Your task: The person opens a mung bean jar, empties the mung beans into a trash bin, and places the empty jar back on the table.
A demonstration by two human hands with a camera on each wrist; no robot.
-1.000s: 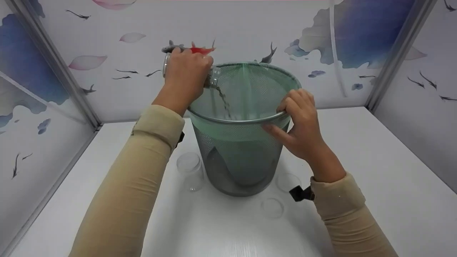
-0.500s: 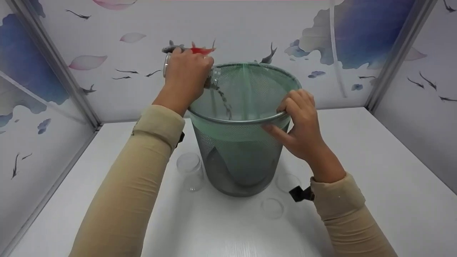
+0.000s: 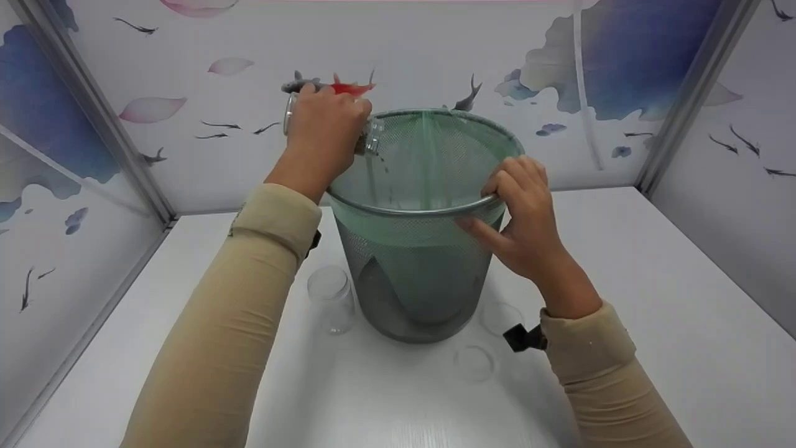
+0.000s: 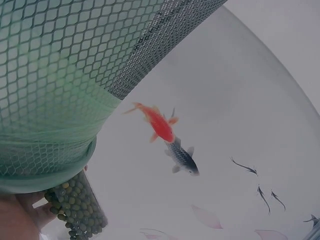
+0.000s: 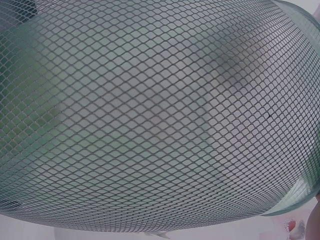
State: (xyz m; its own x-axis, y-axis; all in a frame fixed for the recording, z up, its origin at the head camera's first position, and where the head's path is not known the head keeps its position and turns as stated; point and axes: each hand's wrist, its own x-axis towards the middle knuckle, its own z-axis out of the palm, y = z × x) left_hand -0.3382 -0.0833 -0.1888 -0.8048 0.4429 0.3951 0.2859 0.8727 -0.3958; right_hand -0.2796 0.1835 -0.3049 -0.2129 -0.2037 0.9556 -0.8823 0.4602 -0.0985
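Note:
In the head view my left hand (image 3: pixel 326 127) grips a clear jar (image 3: pixel 375 134), tipped sideways with its mouth over the bin's left rim. Green beans, mung-like (image 4: pixel 80 207), fill part of the jar in the left wrist view. A few dark beans (image 3: pixel 384 165) drop from the mouth into the mesh wastebasket (image 3: pixel 367 274). A thin green bag (image 3: pixel 413 233) lines that wastebasket and folds over its rim. My right hand (image 3: pixel 525 205) holds the rim at the near right, fingers over the top and thumb outside. Mesh fills most of the right wrist view.
Left of the wastebasket a clear open jar (image 3: pixel 331 298) stands on the white table (image 3: pixel 398 404). Two clear round lids or rings, one nearer (image 3: pixel 474 363) and one farther (image 3: pixel 501 318), lie to its right. Printed panels (image 3: pixel 423 50) enclose the table's back and sides.
The stream of beans from the jar has thinned from a dense trickle to a few scattered beans. Both hands, the jar and the wastebasket stay in place.

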